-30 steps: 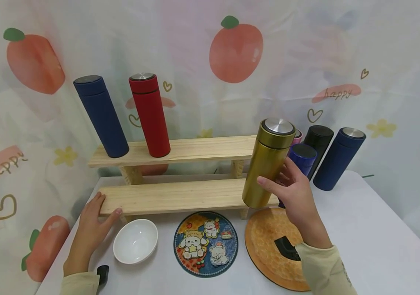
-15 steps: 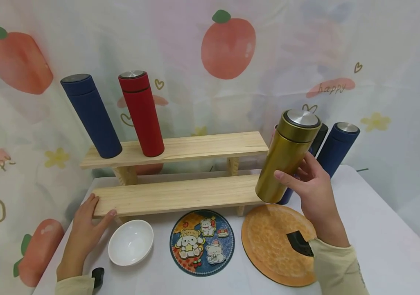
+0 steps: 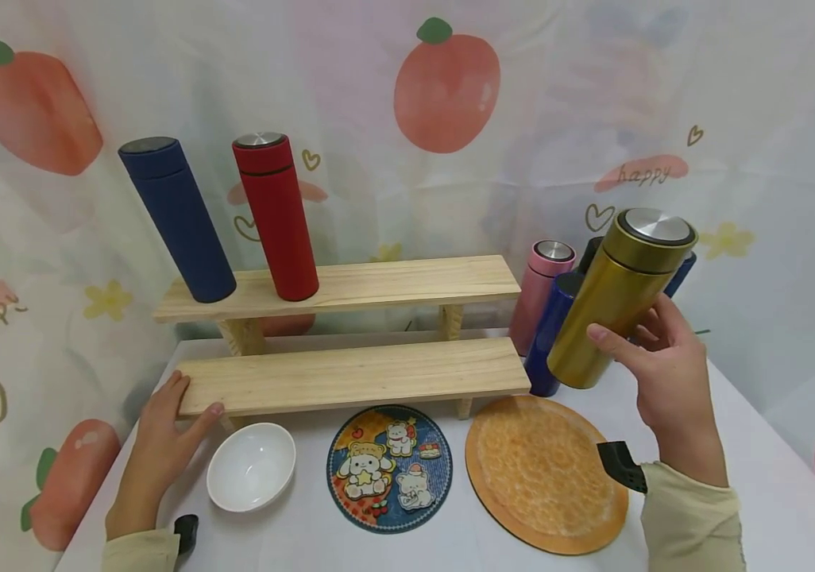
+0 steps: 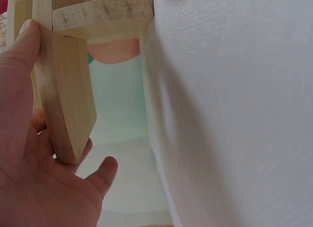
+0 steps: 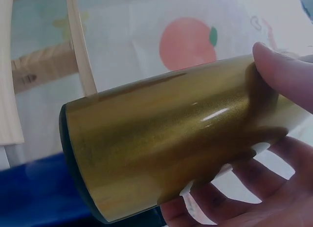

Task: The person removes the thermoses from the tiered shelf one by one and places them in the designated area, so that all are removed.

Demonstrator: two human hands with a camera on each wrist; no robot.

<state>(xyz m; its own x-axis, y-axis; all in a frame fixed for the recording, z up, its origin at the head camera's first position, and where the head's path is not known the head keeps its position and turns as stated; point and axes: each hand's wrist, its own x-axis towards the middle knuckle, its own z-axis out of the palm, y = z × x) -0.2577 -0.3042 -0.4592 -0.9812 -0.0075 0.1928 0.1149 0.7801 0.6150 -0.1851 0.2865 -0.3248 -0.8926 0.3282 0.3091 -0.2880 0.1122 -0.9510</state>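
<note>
My right hand (image 3: 679,385) grips a gold thermos flask (image 3: 618,306), tilted and held up at the right. In the right wrist view the thumb lies on one side of the gold thermos flask (image 5: 171,144) and the fingers curl under the other. My left hand (image 3: 160,453) holds the left end of the lower board of a two-tier wooden shelf (image 3: 357,375). The left wrist view has the thumb and fingers about that board end (image 4: 61,100). Behind the gold flask stand a pink flask (image 3: 538,294) and a blue flask (image 3: 549,334); others there are mostly hidden.
A navy flask (image 3: 182,222) and a red flask (image 3: 277,218) stand on the upper board (image 3: 407,284). In front of the shelf are a white bowl (image 3: 250,469), a round cartoon mat (image 3: 389,469) and a round orange-brown mat (image 3: 546,477). A printed curtain hangs behind.
My right hand has carried the gold flask to the right, away from the shelf, bringing the pink flask into fuller view. My left hand has stayed at the board's end. The head view has shifted slightly.
</note>
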